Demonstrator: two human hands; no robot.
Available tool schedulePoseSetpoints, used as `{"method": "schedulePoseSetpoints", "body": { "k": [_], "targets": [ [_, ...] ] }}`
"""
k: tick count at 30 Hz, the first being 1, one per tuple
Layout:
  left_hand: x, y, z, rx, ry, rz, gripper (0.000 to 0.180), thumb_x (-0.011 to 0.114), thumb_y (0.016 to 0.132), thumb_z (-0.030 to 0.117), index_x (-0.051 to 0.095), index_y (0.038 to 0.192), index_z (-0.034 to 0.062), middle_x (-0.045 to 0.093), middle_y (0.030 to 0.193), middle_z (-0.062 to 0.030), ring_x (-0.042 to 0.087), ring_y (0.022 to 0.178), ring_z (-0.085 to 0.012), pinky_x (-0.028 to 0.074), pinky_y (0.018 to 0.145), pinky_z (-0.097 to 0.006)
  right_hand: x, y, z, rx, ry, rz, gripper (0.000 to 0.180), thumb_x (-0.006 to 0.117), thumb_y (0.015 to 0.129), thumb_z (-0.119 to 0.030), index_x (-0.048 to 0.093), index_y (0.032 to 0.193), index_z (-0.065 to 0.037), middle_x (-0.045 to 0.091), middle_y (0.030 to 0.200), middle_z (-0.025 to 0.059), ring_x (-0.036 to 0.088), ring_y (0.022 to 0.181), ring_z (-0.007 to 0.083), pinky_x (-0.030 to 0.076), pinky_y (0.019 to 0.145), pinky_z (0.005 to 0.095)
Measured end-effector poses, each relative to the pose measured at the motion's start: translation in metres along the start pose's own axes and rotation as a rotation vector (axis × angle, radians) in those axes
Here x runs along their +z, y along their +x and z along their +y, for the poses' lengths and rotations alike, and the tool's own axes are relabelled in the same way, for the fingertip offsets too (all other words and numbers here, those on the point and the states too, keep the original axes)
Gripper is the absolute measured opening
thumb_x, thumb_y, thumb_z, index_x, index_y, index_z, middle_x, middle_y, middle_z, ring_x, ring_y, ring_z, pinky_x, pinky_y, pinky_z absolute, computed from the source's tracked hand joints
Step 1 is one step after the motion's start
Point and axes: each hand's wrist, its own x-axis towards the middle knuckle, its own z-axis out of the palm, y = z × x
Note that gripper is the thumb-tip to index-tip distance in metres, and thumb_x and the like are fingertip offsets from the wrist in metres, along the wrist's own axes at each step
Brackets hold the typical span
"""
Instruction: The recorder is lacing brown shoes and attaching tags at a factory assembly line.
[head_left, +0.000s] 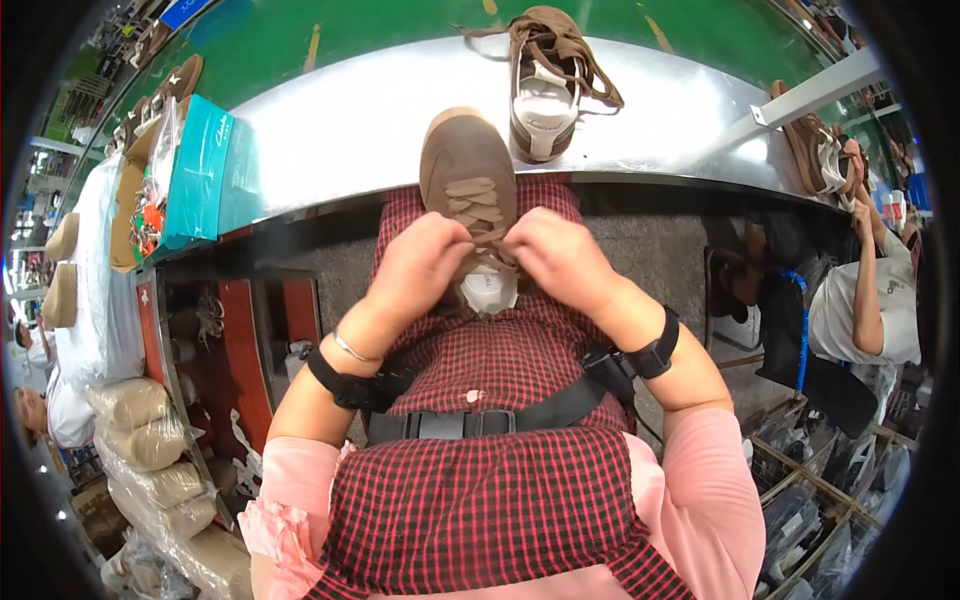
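Observation:
A brown sneaker (452, 150) points toe away from me, its toe by the metal table's edge and its heel over my lap. Cream-coloured laces (474, 200) criss-cross its front, with a darker brown stretch near the ankle opening. My left hand (425, 262) is closed at the left of that opening, fingertips pinching the shoelace. On the other side my right hand (562, 256) pinches the lace too, its fingertips close to the left ones. The white inside (490, 292) of the shoe shows below my hands. A second brown sneaker (545, 95), laces loose, stands on the table.
A metal-topped table (330, 120) runs across in front. At its left end sits a teal box (200, 165) of small items. More shoes (815, 150) lie at the right, by a co-worker's hands (860, 190). Wrapped bundles (150, 430) are stacked at lower left.

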Motion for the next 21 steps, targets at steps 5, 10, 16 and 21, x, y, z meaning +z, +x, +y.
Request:
{"method": "schedulePoseSetpoints", "body": {
  "k": [5,10,16,21],
  "targets": [
    [-0.015,-0.023,-0.033,-0.673,-0.739,0.088,0.006,0.059,0.089,0.010,0.057,0.090,0.0042,0.058,0.073,-0.0003,0.055,0.067,-0.0074,0.046,0.064,-0.022,-0.003,-0.043,0.019,0.427,0.386,0.023,0.014,0.064,0.081,-0.008,0.060,0.092,-0.002,0.061,0.086,0.0108,0.061,0.078,0.0210,0.049,0.071,0.0308],
    [-0.013,-0.017,0.006,-0.298,-0.082,-0.088,0.017,0.069,0.081,0.016,0.060,0.084,0.0010,0.060,0.077,-0.0044,0.056,0.069,-0.0141,0.046,0.062,-0.027,-0.017,-0.016,-0.015,0.391,0.242,-0.172,0.048,0.064,0.082,-0.020,0.044,0.124,-0.007,0.063,0.105,0.0189,0.064,0.090,0.0329,0.051,0.076,0.0397],
    [-0.035,-0.020,-0.011,-0.526,-0.424,-0.360,0.015,0.067,0.082,0.015,0.059,0.080,0.0019,0.060,0.073,-0.0024,0.058,0.070,-0.0114,0.044,0.060,-0.026,-0.050,-0.021,0.005,0.602,0.062,-0.456,0.046,0.068,0.078,-0.023,0.052,0.120,-0.013,0.066,0.084,0.0154,0.065,0.075,0.0331,0.051,0.067,0.0398],
    [-0.060,-0.040,0.006,-0.745,-0.808,-0.563,0.015,0.065,0.086,0.015,0.057,0.078,0.0052,0.058,0.069,0.0011,0.052,0.060,-0.0050,0.044,0.055,-0.021,-0.070,-0.045,0.023,0.709,0.158,-0.421,0.019,0.070,0.077,-0.022,0.066,0.083,-0.004,0.063,0.076,0.0106,0.062,0.067,0.0245,0.048,0.062,0.0344]
  ]
}}
